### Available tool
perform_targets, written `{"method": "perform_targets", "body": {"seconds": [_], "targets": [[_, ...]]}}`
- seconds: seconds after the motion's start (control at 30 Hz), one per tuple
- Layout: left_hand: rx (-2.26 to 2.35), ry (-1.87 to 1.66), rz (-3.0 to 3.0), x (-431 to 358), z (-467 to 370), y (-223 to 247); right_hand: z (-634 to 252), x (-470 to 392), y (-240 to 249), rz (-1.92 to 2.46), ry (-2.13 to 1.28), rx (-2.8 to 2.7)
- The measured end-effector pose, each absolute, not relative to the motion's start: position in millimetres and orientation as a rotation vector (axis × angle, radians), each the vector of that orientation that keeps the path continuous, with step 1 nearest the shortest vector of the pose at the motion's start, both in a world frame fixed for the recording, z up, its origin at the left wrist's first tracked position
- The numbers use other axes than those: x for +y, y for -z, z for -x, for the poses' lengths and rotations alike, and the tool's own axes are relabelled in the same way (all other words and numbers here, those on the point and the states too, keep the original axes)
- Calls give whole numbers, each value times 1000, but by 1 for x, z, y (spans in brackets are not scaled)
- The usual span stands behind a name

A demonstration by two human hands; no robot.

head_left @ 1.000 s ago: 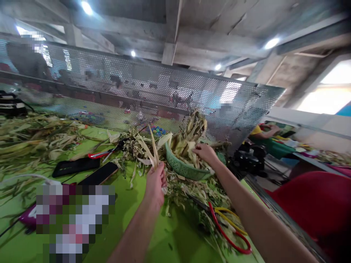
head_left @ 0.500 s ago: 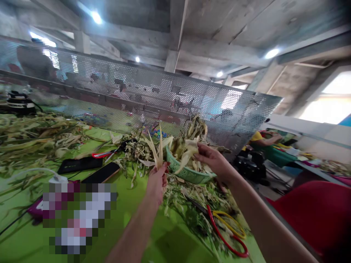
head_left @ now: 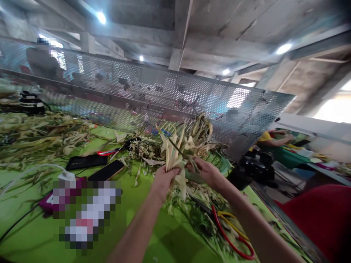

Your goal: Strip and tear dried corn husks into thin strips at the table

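My left hand (head_left: 163,179) is closed around a bunch of pale dried corn husks (head_left: 173,153), whose pointed strips fan upward. One husk hangs below the fingers. Close beside it, my right hand (head_left: 205,173) is pinched on a thin green strip (head_left: 175,146) that crosses in front of the husks; its fingertips are partly blurred. Behind the right hand stands a green plastic basket (head_left: 224,164) with dried husks in it. Scissors (head_left: 219,223) with red and yellow handles lie on plant trimmings (head_left: 196,217) below my right wrist.
Left on the green table (head_left: 131,219) are a dark phone (head_left: 106,171), a black flat case (head_left: 86,162), a red cutter (head_left: 108,152), and a purple power strip (head_left: 48,201). A husk pile (head_left: 49,138) lies beyond. A perforated metal screen (head_left: 153,98) borders the back; a red chair (head_left: 320,215) stands right.
My right hand has come away from above the basket toward my left hand, its husk now apparently in the left-hand bunch. The green strip now shows across the bunch. The view has shifted slightly.
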State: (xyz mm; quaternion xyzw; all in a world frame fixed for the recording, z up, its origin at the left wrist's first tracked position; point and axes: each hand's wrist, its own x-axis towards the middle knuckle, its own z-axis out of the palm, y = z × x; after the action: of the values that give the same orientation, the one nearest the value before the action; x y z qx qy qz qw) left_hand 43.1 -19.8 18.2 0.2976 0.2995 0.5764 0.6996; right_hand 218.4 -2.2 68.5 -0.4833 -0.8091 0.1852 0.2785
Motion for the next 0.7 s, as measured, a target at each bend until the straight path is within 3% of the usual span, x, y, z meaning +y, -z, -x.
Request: {"method": "perform_targets", "body": {"seconds": [0.33, 0.7], "targets": [[573, -1234, -564, -22, -23, -23, -258, 123, -79, 1617, -122, -2000], [491, -1539, -505, -17, -5, -38, -277, 85, -89, 1901, 96, -1881]]}}
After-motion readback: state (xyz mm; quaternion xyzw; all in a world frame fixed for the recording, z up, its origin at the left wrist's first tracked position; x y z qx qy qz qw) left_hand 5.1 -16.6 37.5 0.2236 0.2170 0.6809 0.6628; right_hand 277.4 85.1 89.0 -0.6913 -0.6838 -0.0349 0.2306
